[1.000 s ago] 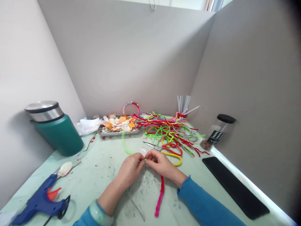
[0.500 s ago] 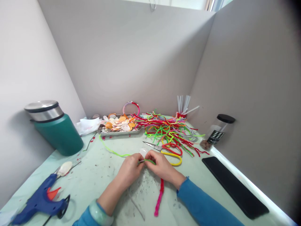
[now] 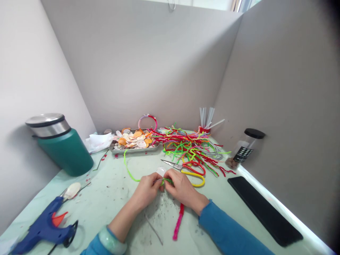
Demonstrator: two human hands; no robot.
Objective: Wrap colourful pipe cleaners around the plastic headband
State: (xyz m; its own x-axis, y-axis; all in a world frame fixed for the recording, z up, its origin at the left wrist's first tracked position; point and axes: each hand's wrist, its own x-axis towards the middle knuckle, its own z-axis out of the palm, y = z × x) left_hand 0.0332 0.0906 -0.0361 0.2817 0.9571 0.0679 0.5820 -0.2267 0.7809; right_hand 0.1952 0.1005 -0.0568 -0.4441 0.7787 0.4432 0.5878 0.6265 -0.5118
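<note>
The grip of the left hand (image 3: 149, 187) and right hand (image 3: 179, 183) is pinched narrow on a lime-green strand (image 3: 127, 170), over the surface (image 3: 106, 202). From the hands: flask (image 3: 66, 152) at 10 o'clock, tray (image 3: 135, 151) at 11, jar (image 3: 247, 143) at 2. Panels (image 3: 148, 63) bound the surface at 10, 12 and 2.

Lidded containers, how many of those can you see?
2: the green bottle with the silver lid, at the left, and the clear jar with the black lid, at the right.
</note>
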